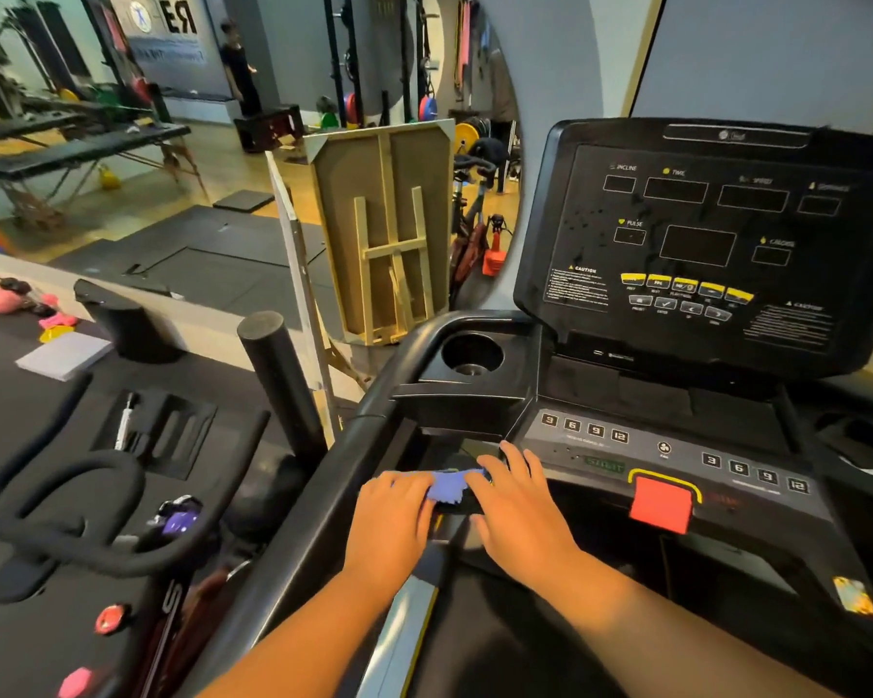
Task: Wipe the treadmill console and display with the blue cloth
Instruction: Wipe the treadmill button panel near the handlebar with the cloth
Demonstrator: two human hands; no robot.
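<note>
Blue cloth bunched on front bar of treadmill, just left of red stop tab, below lower button strip of console. Pinned there between both hands, prob. to gather or fold it before wiping. Left hand flat, palm down, fingers loosely together, tips on cloth's left edge; pressing, not clenched. Right hand spread wider, palm down, fingers fanned over cloth's right edge and onto console rim left of red tab; no closed grip seen either side, thumbs hidden so can't tell if cloth pinched underneath. Display up and behind red tab, dark, w/ specks and droplets on its face, looks unwiped. Cup holder up-left of tab. Exercise bike handlebar far left of tab.
</note>
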